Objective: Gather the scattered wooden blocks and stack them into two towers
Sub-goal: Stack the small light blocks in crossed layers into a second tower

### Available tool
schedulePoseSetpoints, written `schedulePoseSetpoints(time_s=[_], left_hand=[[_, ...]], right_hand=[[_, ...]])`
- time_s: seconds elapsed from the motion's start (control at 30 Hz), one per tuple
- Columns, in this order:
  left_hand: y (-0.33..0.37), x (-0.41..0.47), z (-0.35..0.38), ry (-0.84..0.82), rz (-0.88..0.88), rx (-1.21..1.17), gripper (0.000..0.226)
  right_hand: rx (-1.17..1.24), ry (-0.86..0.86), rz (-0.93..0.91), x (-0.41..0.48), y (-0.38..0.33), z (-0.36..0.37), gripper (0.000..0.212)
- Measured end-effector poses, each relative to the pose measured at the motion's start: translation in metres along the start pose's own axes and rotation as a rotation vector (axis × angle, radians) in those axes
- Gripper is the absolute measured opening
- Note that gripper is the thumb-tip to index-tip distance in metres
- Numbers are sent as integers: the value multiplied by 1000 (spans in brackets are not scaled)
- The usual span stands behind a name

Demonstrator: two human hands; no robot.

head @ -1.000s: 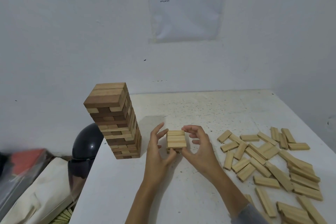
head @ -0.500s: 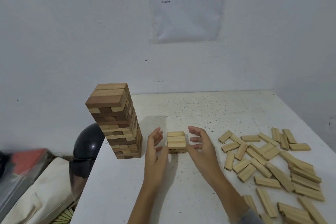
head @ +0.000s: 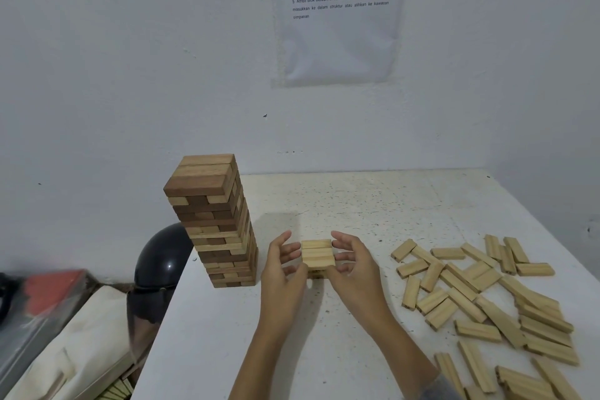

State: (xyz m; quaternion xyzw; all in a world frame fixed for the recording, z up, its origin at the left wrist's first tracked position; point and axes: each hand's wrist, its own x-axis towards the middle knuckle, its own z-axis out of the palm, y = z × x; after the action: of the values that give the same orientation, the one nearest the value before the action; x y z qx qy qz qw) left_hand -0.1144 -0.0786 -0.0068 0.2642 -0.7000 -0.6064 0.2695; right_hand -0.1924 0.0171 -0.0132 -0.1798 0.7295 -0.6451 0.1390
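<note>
- Since the fingers [head: 344, 256] on both sides are loose and nearly straight, not clamped round anything, they're just cupping the short stack [head: 317, 253]. The left hand [head: 282, 276] is at its left face and the right hand [head: 357, 273] at its right. Can't tell if they actually touch the wood or sit just clear of it.
- Looks like the squaring-up step to me: a top layer of three pale blocks sits over a lower layer I can barely see. Press gently and evenly from both sides so one hand doesn't shove the layer off.
- I'd nudge the front and back faces too before going higher. A crooked base only gets worse.
- The tall tower [head: 214, 224] stands near, just left of the left hand and close to the bench [head: 357, 198] edge, so mind that wrist and elbow.
- The loose blocks [head: 477, 330] lie scattered well off to the right, so the right hand is the natural one for fetching while the left steadies the stack.
</note>
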Motion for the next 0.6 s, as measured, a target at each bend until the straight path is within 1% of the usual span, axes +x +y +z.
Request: schedulePoseSetpoints(time_s=[0.6], left_hand=[[3, 1, 0, -6, 0, -7, 47]], right_hand=[[-72, 3, -44, 0, 0, 1, 55]])
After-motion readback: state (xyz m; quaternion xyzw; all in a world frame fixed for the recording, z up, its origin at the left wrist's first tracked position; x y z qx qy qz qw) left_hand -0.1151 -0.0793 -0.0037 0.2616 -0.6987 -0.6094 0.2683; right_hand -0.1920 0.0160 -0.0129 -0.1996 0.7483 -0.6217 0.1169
